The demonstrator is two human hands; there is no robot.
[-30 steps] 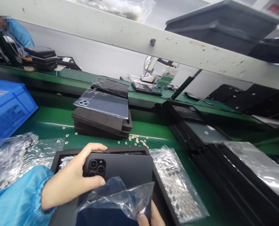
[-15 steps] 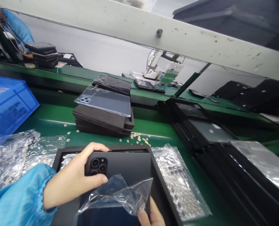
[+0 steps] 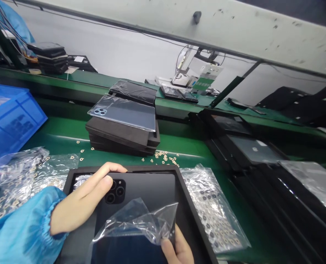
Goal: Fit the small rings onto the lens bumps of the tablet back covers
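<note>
A dark tablet back cover point(image 3: 149, 190) with a triple camera cluster lies in a black foam tray point(image 3: 185, 205) at the bottom centre. My left hand point(image 3: 83, 201), in a light blue sleeve, lies over its top left corner beside the camera cluster, fingers stretched along the upper edge. My right hand point(image 3: 178, 249) at the bottom edge pinches a crumpled clear plastic film point(image 3: 141, 222) lifted off the cover.
A stack of black foam trays point(image 3: 121, 137) topped by a film-wrapped cover stands behind on the green belt. Small rings point(image 3: 163, 157) lie scattered there. Bags of rings point(image 3: 212, 212) flank the tray. A blue crate point(image 3: 11, 121) sits left, dark trays point(image 3: 251, 154) right.
My left hand's fingers have flattened out along the cover's top edge, with the thumb no longer curled under the camera cluster. The view has tilted down a little.
</note>
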